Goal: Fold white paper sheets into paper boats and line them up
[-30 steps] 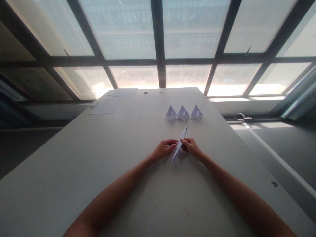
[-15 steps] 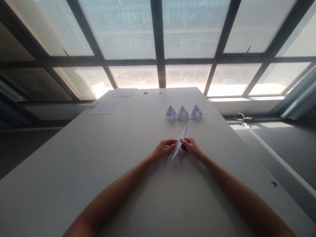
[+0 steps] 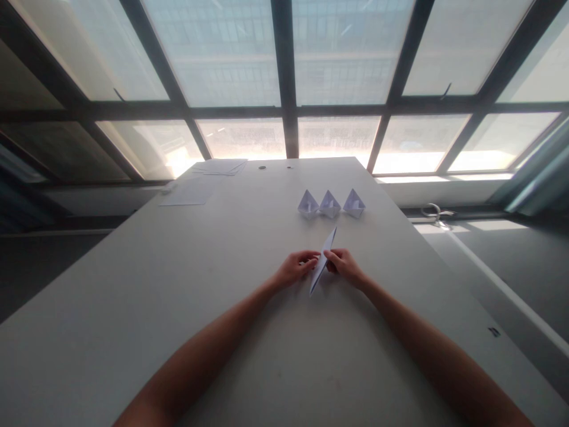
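A folded piece of white paper (image 3: 317,275) is held tilted above the table, its long edge slanting up to the right. My right hand (image 3: 343,265) pinches it from the right, thumb on the near face and the other fingers behind. On the paper's left side is my left hand (image 3: 295,268), its fingers curled and the fingertips against the sheet. Beyond the hands stand three folded paper boats in a row: a left one (image 3: 308,204), a middle one (image 3: 329,204) and a right one (image 3: 354,204).
The white table (image 3: 213,249) runs up to the windows. At its far left lie a flat sheet of paper (image 3: 186,193) and a stack of sheets (image 3: 222,166). A small round disc (image 3: 262,168) is near the far edge. Off the right side is a silvery looped object (image 3: 433,212).
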The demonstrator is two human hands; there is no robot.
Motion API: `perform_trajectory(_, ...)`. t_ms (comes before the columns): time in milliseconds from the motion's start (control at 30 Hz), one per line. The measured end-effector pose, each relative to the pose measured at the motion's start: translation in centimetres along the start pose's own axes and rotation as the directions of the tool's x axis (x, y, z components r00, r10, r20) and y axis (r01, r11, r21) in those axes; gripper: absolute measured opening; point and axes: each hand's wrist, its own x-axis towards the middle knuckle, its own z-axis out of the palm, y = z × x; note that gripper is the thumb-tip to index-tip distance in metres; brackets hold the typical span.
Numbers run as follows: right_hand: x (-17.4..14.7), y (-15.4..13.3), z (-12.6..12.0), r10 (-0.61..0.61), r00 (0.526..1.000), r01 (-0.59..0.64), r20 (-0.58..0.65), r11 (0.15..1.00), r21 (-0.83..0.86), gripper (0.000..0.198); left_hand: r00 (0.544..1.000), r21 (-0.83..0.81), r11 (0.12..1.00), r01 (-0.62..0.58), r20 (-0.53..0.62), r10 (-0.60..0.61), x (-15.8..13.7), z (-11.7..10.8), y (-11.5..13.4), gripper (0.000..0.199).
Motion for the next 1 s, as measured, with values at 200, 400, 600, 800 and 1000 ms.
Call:
perform_trajectory(200,-0.13,-0.63,-0.19,0.017,0.997,-0.015,0.072,1.0,-0.027,0.058,0.999,-0.035,0.999,-0.002,0.045,0.004,-0.05,-0.26,-0.19,0.066)
perform_trajectory(400,-0.2,-0.79,-0.14,0.015,0.995,-0.011,0.099,0.999,-0.043,0.06,0.998,-0.034,0.999,-0.022,0.06,0.024,-0.03,-0.26,-0.51,0.066)
perform_trajectory(600,-0.08,-0.13,0.03,0.005,0.997,-0.001,0.081,0.998,-0.058,0.057,0.998,-0.055,0.998,-0.016,0.064,0.02,-0.19,-0.23,0.03,0.064)
perform_trajectory(800,-0.08,-0.08,0.15,-0.015,0.997,0.02,0.075,0.997,-0.077,0.057,0.998,-0.066,0.998,-0.013,0.063,0.017,-0.26,-0.23,0.26,0.067)
perform_trajectory(1000,-0.16,-0.31,0.21,-0.016,0.998,0.021,0.066,0.997,-0.073,0.057,0.997,-0.042,0.999,-0.023,0.071,0.026,-0.18,-0.32,0.32,0.066)
